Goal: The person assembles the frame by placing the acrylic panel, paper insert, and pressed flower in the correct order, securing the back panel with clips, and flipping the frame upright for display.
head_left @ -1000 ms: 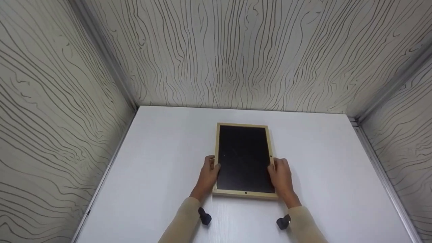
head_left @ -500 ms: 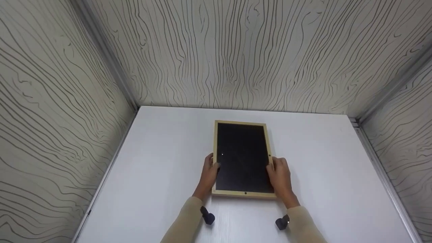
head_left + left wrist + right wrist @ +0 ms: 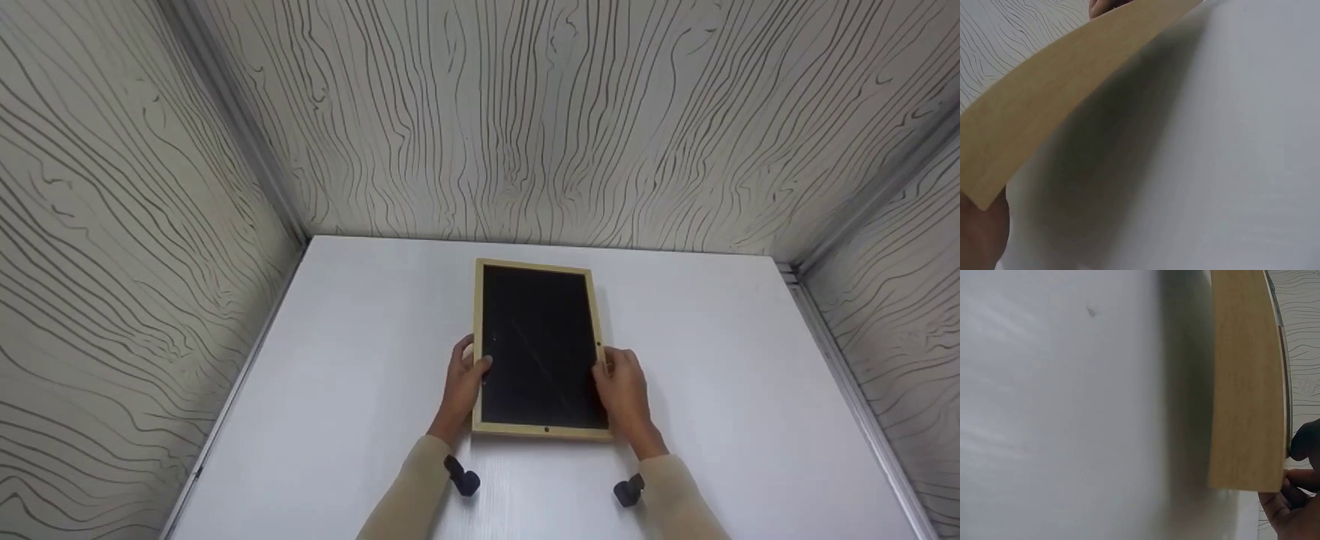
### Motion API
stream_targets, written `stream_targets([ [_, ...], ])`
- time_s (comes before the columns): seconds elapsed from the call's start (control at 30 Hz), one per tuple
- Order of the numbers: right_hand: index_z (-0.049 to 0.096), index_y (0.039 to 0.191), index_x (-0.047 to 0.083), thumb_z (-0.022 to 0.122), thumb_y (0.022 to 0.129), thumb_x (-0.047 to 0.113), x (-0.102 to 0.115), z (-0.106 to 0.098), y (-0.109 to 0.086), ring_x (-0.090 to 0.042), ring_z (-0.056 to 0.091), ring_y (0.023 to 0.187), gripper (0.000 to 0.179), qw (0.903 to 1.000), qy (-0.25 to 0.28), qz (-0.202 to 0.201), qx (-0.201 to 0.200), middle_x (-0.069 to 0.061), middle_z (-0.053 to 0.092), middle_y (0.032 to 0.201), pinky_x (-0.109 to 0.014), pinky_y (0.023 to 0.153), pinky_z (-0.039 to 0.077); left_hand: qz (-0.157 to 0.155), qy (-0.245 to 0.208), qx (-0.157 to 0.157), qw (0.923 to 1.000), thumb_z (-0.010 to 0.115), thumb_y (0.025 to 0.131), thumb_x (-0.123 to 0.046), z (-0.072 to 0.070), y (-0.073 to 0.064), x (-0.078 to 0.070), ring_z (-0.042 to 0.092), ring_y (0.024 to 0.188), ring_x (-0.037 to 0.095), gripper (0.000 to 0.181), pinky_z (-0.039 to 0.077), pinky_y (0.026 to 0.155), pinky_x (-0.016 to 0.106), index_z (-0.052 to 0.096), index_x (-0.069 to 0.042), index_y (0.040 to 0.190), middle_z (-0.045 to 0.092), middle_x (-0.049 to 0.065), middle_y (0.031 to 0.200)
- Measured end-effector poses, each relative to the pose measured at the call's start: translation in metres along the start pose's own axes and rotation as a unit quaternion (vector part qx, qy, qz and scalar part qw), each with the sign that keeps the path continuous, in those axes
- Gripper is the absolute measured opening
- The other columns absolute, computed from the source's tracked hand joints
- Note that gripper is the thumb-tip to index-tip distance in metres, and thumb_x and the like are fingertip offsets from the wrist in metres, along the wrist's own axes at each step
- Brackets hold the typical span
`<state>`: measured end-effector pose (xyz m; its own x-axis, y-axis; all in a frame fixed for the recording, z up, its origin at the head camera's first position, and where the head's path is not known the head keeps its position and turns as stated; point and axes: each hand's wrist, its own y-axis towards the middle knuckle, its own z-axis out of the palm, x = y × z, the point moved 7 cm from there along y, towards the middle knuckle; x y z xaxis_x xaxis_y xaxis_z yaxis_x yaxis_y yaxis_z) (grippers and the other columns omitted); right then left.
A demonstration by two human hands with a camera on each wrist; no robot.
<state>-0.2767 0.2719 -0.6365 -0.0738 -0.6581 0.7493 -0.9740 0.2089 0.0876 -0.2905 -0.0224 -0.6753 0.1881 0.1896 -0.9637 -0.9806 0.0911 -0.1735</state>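
Note:
A small blackboard (image 3: 536, 345) with a pale wooden frame is held upright-long over the white table, its black face up. On its left long side my left hand (image 3: 460, 390) grips the frame, thumb over the front and fingers behind the edge. My right hand (image 3: 626, 391) grips the opposite side at about the same height, thumb on the front. Two dark dots mark the frame, one at the right side and one at the near edge. Both wrist views show the near wooden edge (image 3: 1061, 79) above a shadow on the table; the back is hidden.
The white table (image 3: 360, 337) surrounds the blackboard. Patterned panels (image 3: 525, 120) rise behind and at both sides, with grey metal rails (image 3: 240, 127) at the corners. A small black camera (image 3: 467, 482) sits on the left wrist, another (image 3: 625, 492) on the right.
The blackboard's far end has risen in the head view and shifted slightly left, while its near edge stays almost in place. Both hands keep their grip; the left has moved up slightly.

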Motion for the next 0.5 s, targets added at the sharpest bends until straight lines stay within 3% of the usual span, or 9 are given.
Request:
stream_targets([
  [0.13,0.059,0.14,-0.007,0.061,0.105,0.012,0.011,-0.003,0.005,-0.037,0.06,0.115,0.04,0.9994,-0.023,-0.018,-0.019,-0.024,0.059,0.127,-0.052,0.097,0.054,0.006,-0.004,-0.003,1.0,0.058,0.11,-0.026,0.0,0.0,-0.002,0.073,0.114,0.023,0.062,0.062,0.093,0.042,0.031,-0.019,0.164,0.062,0.018,0.147],
  [0.3,0.059,0.142,-0.006,0.072,0.101,0.017,0.042,-0.01,0.009,-0.042,0.052,0.123,0.048,0.9915,-0.065,-0.093,-0.064,-0.025,0.057,0.132,-0.054,0.103,0.048,0.005,-0.014,0.004,0.9999,0.06,0.108,-0.025,0.006,0.0,-0.007,0.073,0.115,0.025,0.063,0.063,0.092,0.045,0.031,-0.021,0.164,0.062,0.017,0.147],
  [0.4,0.055,0.147,-0.005,0.075,0.101,0.027,0.061,-0.006,0.011,-0.042,0.052,0.128,0.06,0.9892,-0.077,-0.121,-0.029,-0.025,0.055,0.139,-0.055,0.108,0.048,0.005,-0.02,0.008,0.9998,0.06,0.108,-0.023,0.01,0.0,-0.007,0.074,0.112,0.025,0.061,0.064,0.09,0.046,0.033,-0.021,0.163,0.064,0.016,0.145],
  [0.5,0.049,0.155,-0.001,0.076,0.098,0.045,0.072,0.003,0.011,-0.042,0.052,0.137,0.078,0.9877,-0.103,-0.114,0.031,-0.025,0.052,0.149,-0.058,0.115,0.046,0.008,-0.021,0.014,0.9997,0.06,0.109,-0.023,0.014,-0.001,-0.007,0.074,0.112,0.025,0.061,0.064,0.09,0.045,0.033,-0.022,0.163,0.065,0.015,0.143],
])
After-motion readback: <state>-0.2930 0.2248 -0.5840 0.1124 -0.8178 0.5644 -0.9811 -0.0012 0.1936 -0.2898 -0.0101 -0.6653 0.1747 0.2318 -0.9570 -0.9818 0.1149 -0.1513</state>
